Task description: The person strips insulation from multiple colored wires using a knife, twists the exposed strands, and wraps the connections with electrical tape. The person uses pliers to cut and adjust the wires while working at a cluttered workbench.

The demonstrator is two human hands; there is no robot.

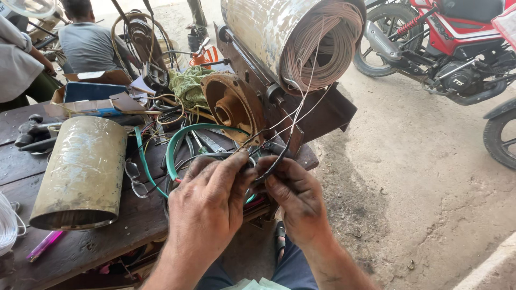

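My left hand (207, 207) and my right hand (298, 201) meet in front of me, both pinching thin wire leads (293, 115) and a short black sleeve (274, 164) between the fingertips. The leads run up to the copper winding (328, 45) inside a large motor stator (269, 27) that rests on the bench edge. Both hands are grimy. A rusty motor end cap (231, 104) leans against the stator just behind my left hand.
A dented metal cylinder (83, 172) lies on the dark wooden bench (80, 247) at left, with a green cable loop (177, 145), pliers and cardboard boxes (91, 96) behind. Two people sit at back left. A red motorcycle (451, 48) stands on dirt ground at right.
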